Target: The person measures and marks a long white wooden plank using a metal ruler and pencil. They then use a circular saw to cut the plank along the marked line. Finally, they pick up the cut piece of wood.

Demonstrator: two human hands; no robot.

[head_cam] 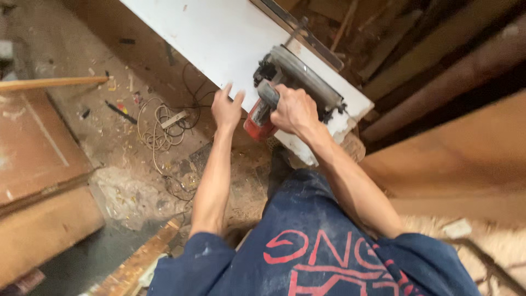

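Sawdust covers the floor (137, 192) in the head view, where a white board (219, 38) runs diagonally. The left hand (226, 108) lies flat on the board's near edge, fingers (226, 90) spread. The right hand (294, 111) wraps its fingers around the handle of a red and grey circular saw (285, 90) sitting on the board's near end. A coiled cord (159, 129) lies on the floor left of the arms.

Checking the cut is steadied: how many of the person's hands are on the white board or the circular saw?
2. The left hand presses flat on the white board at its near edge; the right hand grips the circular saw handle. None hidden.
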